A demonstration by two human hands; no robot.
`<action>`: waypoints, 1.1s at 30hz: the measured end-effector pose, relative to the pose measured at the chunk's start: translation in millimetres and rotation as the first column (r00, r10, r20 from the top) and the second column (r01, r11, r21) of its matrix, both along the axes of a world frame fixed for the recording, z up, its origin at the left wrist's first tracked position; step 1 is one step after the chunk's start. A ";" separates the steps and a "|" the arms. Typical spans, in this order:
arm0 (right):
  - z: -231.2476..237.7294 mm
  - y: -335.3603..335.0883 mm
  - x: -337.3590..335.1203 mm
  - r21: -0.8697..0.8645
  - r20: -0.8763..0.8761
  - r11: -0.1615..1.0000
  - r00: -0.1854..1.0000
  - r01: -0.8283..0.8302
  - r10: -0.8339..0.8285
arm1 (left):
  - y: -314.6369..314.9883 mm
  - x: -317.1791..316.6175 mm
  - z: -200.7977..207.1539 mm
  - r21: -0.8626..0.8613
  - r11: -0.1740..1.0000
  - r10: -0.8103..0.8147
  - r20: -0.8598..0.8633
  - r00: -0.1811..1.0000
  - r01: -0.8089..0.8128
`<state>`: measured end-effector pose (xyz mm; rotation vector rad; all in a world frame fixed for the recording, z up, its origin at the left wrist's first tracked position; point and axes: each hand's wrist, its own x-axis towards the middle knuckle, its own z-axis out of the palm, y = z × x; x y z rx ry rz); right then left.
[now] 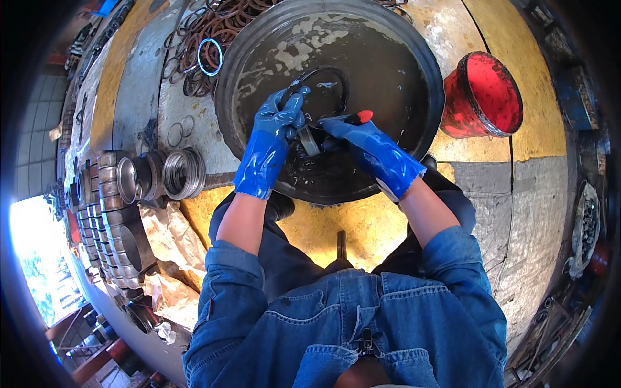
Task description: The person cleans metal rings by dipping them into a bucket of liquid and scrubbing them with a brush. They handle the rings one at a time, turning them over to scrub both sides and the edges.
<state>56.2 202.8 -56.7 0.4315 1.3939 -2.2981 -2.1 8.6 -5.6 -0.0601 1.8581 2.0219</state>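
Observation:
Both my hands wear wet blue rubber gloves and work over a large round dark basin (228, 107) of murky liquid. In the fingers of my left hand (278, 123) is a dark ring (345, 90), tilted up above the liquid, its far side curving toward the middle of the basin. My right hand (369, 139) is closed round a tool with a black handle and red end (363, 117), close to the ring's near side. Between the hands shows a flat grey piece (308, 141); whether it belongs to the tool I cannot tell.
Rusty rings (223, 29) lie heaped beyond the basin's left side, with one shiny ring (209, 57) among them. To the right stands a red bucket (456, 97). Stacked metal rings (184, 173) and dark cylinders (119, 223) sit at the left, by crumpled brown paper (171, 236).

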 end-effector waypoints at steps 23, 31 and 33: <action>21.6 27.5 -19.0 0.814 -0.554 0.153 0.668 0.560 0.497 | -3.0 -4.4 -3.3 -0.008 1.000 0.017 0.056 0.998 -0.017; 2.1 16.6 -9.7 0.491 0.005 0.857 0.984 -0.155 0.176 | -6.1 -1.7 -6.3 0.072 0.996 0.050 0.074 0.996 -0.055; 2.8 7.8 5.6 0.146 -0.060 0.989 0.998 -0.015 0.024 | -5.7 -6.1 -12.1 0.090 0.993 0.075 0.070 0.995 -0.081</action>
